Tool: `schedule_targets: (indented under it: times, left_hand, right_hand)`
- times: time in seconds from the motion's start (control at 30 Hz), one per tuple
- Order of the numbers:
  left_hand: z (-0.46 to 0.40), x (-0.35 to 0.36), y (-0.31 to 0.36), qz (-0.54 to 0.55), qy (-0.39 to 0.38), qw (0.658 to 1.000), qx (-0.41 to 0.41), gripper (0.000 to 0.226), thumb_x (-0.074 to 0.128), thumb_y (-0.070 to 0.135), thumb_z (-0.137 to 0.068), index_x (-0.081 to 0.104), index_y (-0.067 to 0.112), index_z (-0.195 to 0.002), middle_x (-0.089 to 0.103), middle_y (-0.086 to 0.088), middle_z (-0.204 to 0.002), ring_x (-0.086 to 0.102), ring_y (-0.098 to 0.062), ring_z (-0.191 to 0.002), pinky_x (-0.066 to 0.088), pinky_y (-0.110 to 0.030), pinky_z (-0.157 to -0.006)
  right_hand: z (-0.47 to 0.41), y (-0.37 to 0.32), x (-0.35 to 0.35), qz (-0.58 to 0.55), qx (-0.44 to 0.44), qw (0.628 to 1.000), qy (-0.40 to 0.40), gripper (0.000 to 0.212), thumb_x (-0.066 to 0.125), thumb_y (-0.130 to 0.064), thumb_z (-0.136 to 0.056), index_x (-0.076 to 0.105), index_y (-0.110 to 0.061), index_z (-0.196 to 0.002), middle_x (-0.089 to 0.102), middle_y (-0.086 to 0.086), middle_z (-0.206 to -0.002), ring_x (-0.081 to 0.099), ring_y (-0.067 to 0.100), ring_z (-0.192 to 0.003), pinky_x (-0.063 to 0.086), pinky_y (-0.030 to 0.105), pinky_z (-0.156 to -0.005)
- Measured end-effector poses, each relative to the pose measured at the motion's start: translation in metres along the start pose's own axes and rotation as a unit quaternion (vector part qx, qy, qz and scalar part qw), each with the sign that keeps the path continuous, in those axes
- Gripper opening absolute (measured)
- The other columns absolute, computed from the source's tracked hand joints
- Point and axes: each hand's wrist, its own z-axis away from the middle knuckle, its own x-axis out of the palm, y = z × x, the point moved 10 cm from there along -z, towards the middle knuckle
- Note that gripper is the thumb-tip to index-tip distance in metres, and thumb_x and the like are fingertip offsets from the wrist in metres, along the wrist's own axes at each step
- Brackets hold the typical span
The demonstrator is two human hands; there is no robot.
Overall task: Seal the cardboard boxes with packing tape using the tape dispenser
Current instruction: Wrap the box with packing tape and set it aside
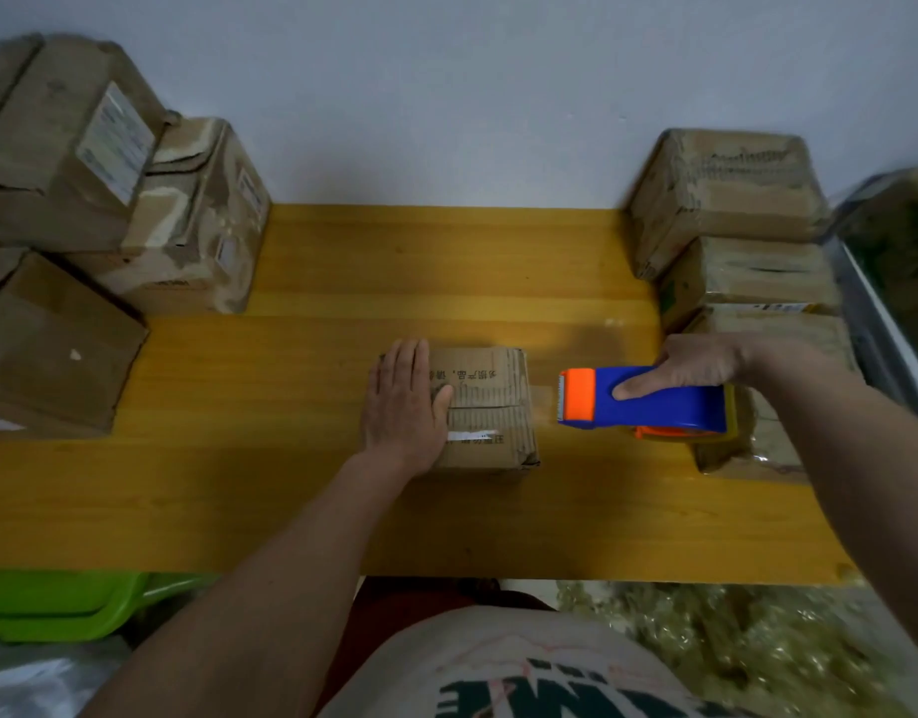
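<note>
- Brown cardboard, pretty beat up: the small box point(485, 406) I'm sealing sits in the middle of the yellow wooden counter point(291, 500), flaps closed, seam running left to right across the top.
- My left hand point(402, 401) lies flat on the left part of the lid, fingers straight and together, just pressing it down, not gripping.
- My right hand point(700, 362) is wrapped round the blue tape dispenser point(653, 401), thumb along the side. Its orange nose points at the box, just off the right edge and not touching it.
- There's maybe a clear strip of tape between the nose and the box, but it's too faint for me to call.
- What could go wrong, I reckon: the box is light and only pinned on one side, so dragging the dispenser across could skid or tip it.
- If I come in off the seam line, the tape goes on crooked and misses the flap gap.
- My left fingers are right on the tape's path, and that cutter edge is toothed.
- Stacked boxes point(726, 199) on the right crowd my elbow; more boxes point(110, 199) are piled on the left.
</note>
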Motion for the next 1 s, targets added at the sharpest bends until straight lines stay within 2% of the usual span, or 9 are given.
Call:
schedule_targets:
  times: [0.13, 0.33, 0.5, 0.6, 0.67, 0.77, 0.87, 0.93, 1.0]
  left_hand:
    - [-0.001, -0.002, 0.001, -0.003, 0.001, 1.000, 0.000, 0.066, 0.021, 0.046, -0.101, -0.006, 0.017, -0.153, 0.007, -0.008, -0.156, 0.003, -0.027, -0.145, 0.007, -0.043, -0.120]
    - [0.000, 0.000, 0.002, 0.003, -0.002, 1.000, 0.000, 0.067, 0.022, 0.047, -0.101, -0.011, 0.019, -0.152, 0.004, -0.006, -0.153, 0.000, -0.026, -0.143, 0.010, -0.041, -0.120]
    - [-0.002, 0.002, 0.002, 0.007, -0.006, 1.000, -0.010, 0.068, 0.023, 0.047, -0.101, -0.012, 0.020, -0.152, 0.002, -0.006, -0.155, -0.002, -0.026, -0.144, 0.010, -0.040, -0.120]
    - [0.000, 0.002, 0.002, 0.007, -0.013, 1.000, -0.011, 0.067, 0.022, 0.046, -0.101, -0.013, 0.020, -0.152, -0.001, -0.005, -0.157, -0.005, -0.024, -0.145, 0.007, -0.040, -0.120]
    - [0.001, 0.002, 0.003, 0.008, -0.022, 1.000, -0.012, 0.067, 0.021, 0.045, -0.101, -0.015, 0.019, -0.151, -0.009, -0.003, -0.160, -0.013, -0.023, -0.147, 0.002, -0.041, -0.121]
    - [-0.001, 0.001, 0.004, 0.010, -0.027, 1.000, -0.013, 0.066, 0.020, 0.044, -0.102, -0.017, 0.019, -0.151, -0.022, -0.004, -0.159, -0.023, -0.022, -0.145, -0.005, -0.040, -0.120]
    - [0.000, 0.001, 0.004, 0.023, -0.027, 0.999, -0.018, 0.066, 0.020, 0.045, -0.102, -0.016, 0.019, -0.151, -0.024, -0.003, -0.158, -0.024, -0.021, -0.144, -0.011, -0.036, -0.115]
    - [0.001, 0.001, 0.002, 0.023, -0.024, 0.999, -0.022, 0.066, 0.020, 0.046, -0.102, -0.015, 0.020, -0.151, -0.024, -0.002, -0.158, -0.024, -0.020, -0.144, -0.012, -0.035, -0.112]
    - [0.000, 0.002, 0.003, 0.022, -0.023, 0.999, -0.020, 0.066, 0.019, 0.047, -0.101, -0.015, 0.022, -0.151, -0.023, -0.001, -0.159, -0.023, -0.019, -0.145, -0.009, -0.035, -0.114]
  right_hand:
    - [-0.001, 0.004, 0.000, 0.006, -0.005, 1.000, -0.012, 0.074, 0.068, -0.061, -0.058, 0.068, -0.002, -0.104, 0.074, 0.012, -0.094, 0.069, 0.030, -0.092, 0.052, 0.041, -0.089]
    - [-0.007, 0.010, -0.002, 0.026, -0.006, 0.999, -0.034, 0.074, 0.071, -0.062, -0.054, 0.069, -0.004, -0.100, 0.074, 0.009, -0.091, 0.069, 0.028, -0.089, 0.053, 0.041, -0.091]
    - [-0.005, 0.019, 0.000, 0.035, 0.005, 0.998, -0.060, 0.040, 0.071, -0.052, -0.068, 0.067, -0.016, -0.084, 0.074, -0.006, -0.073, 0.070, 0.009, -0.067, 0.053, 0.018, -0.058]
    - [-0.011, 0.011, -0.001, 0.073, 0.024, 0.996, -0.044, 0.072, 0.072, -0.066, -0.051, 0.067, -0.014, -0.100, 0.072, 0.002, -0.099, 0.067, 0.021, -0.092, 0.053, 0.036, -0.089]
    - [-0.015, 0.003, 0.002, 0.100, 0.045, 0.993, -0.037, 0.073, 0.071, -0.069, -0.050, 0.065, -0.014, -0.098, 0.068, 0.005, -0.104, 0.064, 0.024, -0.095, 0.049, 0.038, -0.089]
    - [-0.020, -0.003, -0.005, 0.114, 0.085, 0.990, 0.007, 0.056, 0.073, -0.065, -0.063, 0.058, -0.016, -0.085, 0.060, 0.003, -0.093, 0.057, 0.024, -0.090, 0.044, 0.036, -0.078]
    - [-0.029, -0.013, -0.001, 0.175, 0.106, 0.976, 0.079, 0.054, 0.069, -0.065, -0.070, 0.049, -0.016, -0.080, 0.052, 0.001, -0.081, 0.053, 0.024, -0.083, 0.043, 0.035, -0.070]
    - [-0.028, -0.026, -0.004, 0.318, 0.099, 0.922, 0.199, 0.045, 0.062, -0.060, -0.080, 0.056, -0.016, -0.085, 0.055, -0.001, -0.077, 0.055, 0.020, -0.074, 0.041, 0.031, -0.060]
    - [-0.020, -0.017, -0.008, 0.325, 0.115, 0.890, 0.298, 0.045, 0.054, -0.061, -0.085, 0.059, -0.017, -0.084, 0.056, -0.001, -0.071, 0.054, 0.016, -0.062, 0.039, 0.028, -0.054]
